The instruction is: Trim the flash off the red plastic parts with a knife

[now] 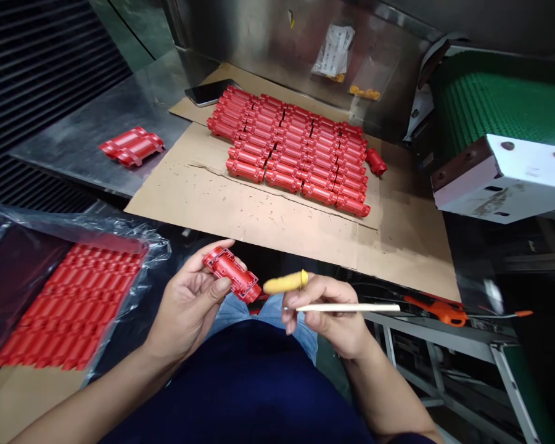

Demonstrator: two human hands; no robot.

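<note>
My left hand [187, 302] grips a red plastic part [232, 271], a ribbed tube-like piece with its outlined recessed face turned up, above my lap. Just to the right, my right hand [326, 308] pinches a thin tool with a pale wooden handle [351, 307]. Its narrow, metal-looking tip points left and stays apart from the red part. A yellow finger cot [285, 283] covers the right index finger, which reaches toward the part's lower end.
Rows of red parts [287, 148] lie on cardboard [185, 191], beside a phone [210, 92]. Two more red parts [133, 147] sit on the metal table at left. A plastic-lined box [81, 296] holds many others. A green conveyor [504, 98] and orange-handled tool [448, 312] are at right.
</note>
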